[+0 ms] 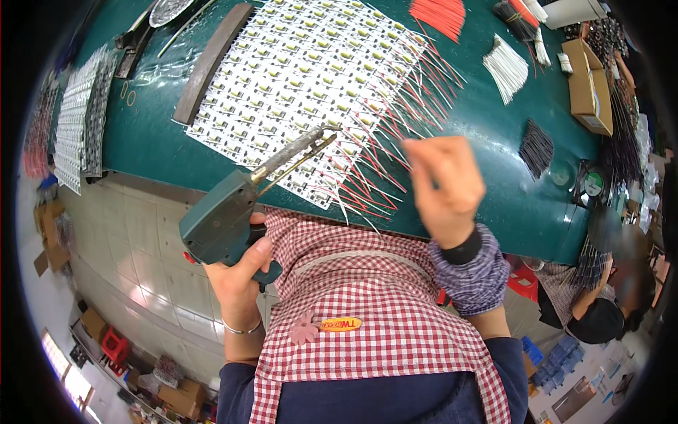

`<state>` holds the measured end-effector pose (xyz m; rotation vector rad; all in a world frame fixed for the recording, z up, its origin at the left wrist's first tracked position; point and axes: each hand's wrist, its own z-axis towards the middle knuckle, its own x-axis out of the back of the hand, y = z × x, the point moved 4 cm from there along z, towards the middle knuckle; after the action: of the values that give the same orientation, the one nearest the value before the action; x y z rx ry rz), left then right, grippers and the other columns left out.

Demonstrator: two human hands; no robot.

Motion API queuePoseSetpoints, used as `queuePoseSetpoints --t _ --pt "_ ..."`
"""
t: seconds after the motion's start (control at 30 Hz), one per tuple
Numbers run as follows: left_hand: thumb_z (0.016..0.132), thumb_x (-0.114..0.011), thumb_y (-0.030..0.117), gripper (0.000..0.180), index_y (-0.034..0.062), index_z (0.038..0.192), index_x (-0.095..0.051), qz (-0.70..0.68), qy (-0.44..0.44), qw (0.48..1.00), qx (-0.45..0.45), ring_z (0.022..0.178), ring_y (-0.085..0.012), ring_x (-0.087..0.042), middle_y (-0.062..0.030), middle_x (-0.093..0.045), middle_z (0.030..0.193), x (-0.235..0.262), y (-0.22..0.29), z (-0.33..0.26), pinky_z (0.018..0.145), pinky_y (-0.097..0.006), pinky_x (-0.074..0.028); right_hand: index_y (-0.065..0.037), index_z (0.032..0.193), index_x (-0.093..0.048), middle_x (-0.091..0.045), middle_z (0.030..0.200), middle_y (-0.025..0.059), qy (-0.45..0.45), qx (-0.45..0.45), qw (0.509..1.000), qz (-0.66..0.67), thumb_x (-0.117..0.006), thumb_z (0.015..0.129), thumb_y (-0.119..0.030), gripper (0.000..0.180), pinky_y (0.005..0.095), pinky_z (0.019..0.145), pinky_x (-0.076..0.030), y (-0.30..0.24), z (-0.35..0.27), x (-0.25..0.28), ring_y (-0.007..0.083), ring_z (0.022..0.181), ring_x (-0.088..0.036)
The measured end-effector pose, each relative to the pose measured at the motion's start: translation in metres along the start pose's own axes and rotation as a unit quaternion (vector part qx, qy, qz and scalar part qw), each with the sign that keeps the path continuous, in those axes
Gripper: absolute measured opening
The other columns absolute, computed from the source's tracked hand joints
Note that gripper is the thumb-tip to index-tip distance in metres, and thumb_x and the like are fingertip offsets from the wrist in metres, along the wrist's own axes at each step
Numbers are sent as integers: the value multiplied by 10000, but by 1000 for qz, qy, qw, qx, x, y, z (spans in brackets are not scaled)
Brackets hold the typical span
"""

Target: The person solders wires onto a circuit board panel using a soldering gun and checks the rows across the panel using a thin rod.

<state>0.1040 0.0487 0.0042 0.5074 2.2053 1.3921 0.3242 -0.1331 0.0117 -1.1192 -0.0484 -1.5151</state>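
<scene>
My left hand is wrapped round the handle of a dark green soldering gun. The gun's metal tip, with a thin brass-coloured feed tube beside it, reaches over a large panel of small white circuit boards. Rows of dark and yellowish parts cover the panel. Along its right side, red and white wires stick out over the table. My right hand hovers just right of these wires, thumb and fingers pinched together; what they hold, if anything, is too small to make out.
A dark bar lies along the panel's left edge. On the green table are bundles of red, white and black wires, and a cardboard box. More board panels hang over the left edge. Another person sits at right.
</scene>
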Motion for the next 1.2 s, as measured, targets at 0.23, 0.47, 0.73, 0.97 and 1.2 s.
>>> queuePoseSetpoints --t 0.23,0.47,0.73,0.97,1.2 --pt "747 -693 -69 593 -30 1311 -512 66 17 998 2 612 -136 -558 -165 -645 1063 5 -3 -8 496 -249 -441 -16 964 -691 -607 839 86 -20 20 999 33 -721 714 101 277 350 623 -494 -21 3 -40 262 746 -590" --pt "764 -689 -79 557 -32 1295 -527 47 23 999 1 616 -123 -540 -154 -647 1060 8 -10 -5 497 -239 -423 -18 942 -685 -640 863 117 25 -83 990 -112 -708 785 88 192 382 678 -501 31 -16 23 290 778 -618" --pt "777 -681 -103 550 -31 1301 -528 37 6 999 -20 660 -117 -543 -161 -643 1075 6 -13 6 487 -225 -417 -19 961 -713 -652 871 98 217 -239 921 -220 -679 877 -4 92 315 666 -505 151 -61 126 198 741 -622" --pt "799 -671 -78 525 -33 1297 -514 61 -4 998 -36 643 -106 -518 -158 -633 1113 0 -16 8 490 -219 -392 -20 950 -721 -669 896 102 195 -200 924 -263 -693 869 -5 87 319 657 -517 153 -63 145 230 765 -648" --pt "800 -660 -86 499 -39 1277 -521 62 2 997 -41 610 -106 -506 -162 -633 1111 1 -14 5 481 -220 -383 -24 950 -718 -666 894 108 197 -155 926 -284 -695 862 10 97 322 659 -521 143 -58 158 240 772 -651"
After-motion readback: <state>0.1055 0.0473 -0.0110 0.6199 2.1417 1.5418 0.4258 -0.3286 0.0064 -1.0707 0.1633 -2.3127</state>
